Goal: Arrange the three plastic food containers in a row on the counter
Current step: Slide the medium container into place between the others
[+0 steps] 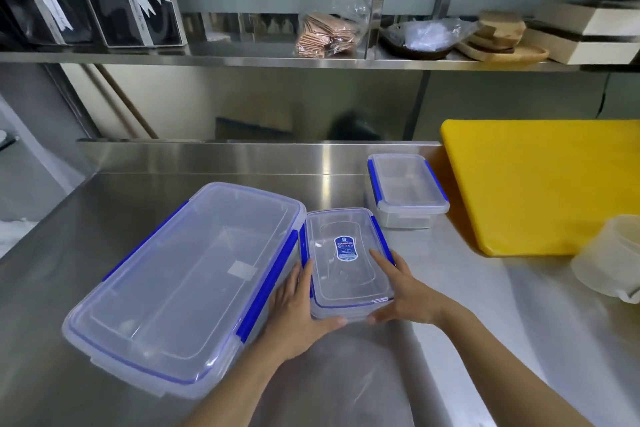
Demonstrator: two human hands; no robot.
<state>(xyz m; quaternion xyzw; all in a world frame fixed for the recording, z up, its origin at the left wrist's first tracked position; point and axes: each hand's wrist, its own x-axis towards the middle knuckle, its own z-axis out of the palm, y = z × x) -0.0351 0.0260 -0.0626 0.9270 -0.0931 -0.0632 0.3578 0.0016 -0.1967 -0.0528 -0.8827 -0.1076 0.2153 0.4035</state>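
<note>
Stainless steel runs the whole width of the surface (166, 163), and three clear plastic containers with blue latches sit on it. The large container (183, 288) lies on the near left, lid on, angled slightly. Just to its right, almost touching its blue side latch, is the medium container (346, 263), with a blue label on its lid. Both hands are on this one: the left hand (298, 315) cups its near left corner, thumb along the near edge and fingers running up the left side, while the right hand (405, 295) wraps the near right corner, fingers laid on the lid. Each grip is pressed against the box, holding it between the two palms. I can't tell whether the box is resting on the steel or lifted a touch. Farther back and to the right stands the small container (407, 189), apart from the other two and close beside a yellow cutting board (540, 184). A white tub (613, 260) sits at the near right edge.
</note>
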